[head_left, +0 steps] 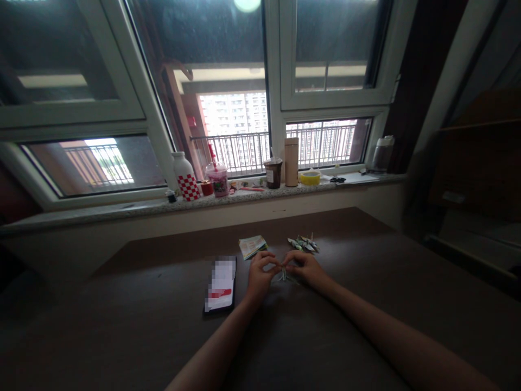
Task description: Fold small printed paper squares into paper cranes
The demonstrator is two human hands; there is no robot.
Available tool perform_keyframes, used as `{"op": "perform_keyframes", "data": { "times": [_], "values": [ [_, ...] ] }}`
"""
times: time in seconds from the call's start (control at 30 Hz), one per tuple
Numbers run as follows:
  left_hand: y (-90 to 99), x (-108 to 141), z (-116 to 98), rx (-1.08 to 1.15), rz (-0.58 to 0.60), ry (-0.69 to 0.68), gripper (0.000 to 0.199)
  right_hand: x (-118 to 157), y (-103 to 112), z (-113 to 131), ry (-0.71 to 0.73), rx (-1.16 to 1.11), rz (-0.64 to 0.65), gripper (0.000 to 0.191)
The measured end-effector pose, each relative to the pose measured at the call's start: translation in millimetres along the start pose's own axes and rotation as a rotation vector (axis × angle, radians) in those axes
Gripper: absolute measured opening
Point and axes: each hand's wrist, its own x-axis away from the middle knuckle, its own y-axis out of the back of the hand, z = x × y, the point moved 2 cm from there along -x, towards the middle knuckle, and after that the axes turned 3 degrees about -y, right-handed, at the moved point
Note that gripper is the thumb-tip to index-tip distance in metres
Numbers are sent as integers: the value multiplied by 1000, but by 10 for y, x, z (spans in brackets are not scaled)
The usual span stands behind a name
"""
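My left hand [260, 274] and my right hand [305, 267] meet over the table, both with thumb and finger in a pinch. Between the fingertips are thin pale-green strands [284, 276], which hang in small loops; their exact kind is too small to make out. Just beyond my left hand lies a stack of printed paper sheets [251, 245]. A small pile of narrow, folded or twisted paper pieces [303, 244] rests behind my right hand. To the left of my left hand is a phone [221, 285] with its screen lit.
The brown table [163, 304] stands below a window. Along the stone sill [158, 205] are a checkered white bottle [186, 179], a pink drink cup [218, 179], a dark drink cup [272, 172], a tan flask [291, 163], yellow tape [310, 178] and black scissors [337, 180].
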Motion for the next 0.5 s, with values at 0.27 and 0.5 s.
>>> {"op": "perform_keyframes", "data": {
  "times": [0.27,0.5],
  "values": [
    [3,2,-4,-13,13,0,5,14,8,92,105,96,7,18],
    [8,6,9,-39,8,-22,7,48,1,132,211,209,-10,9]
  ]
}}
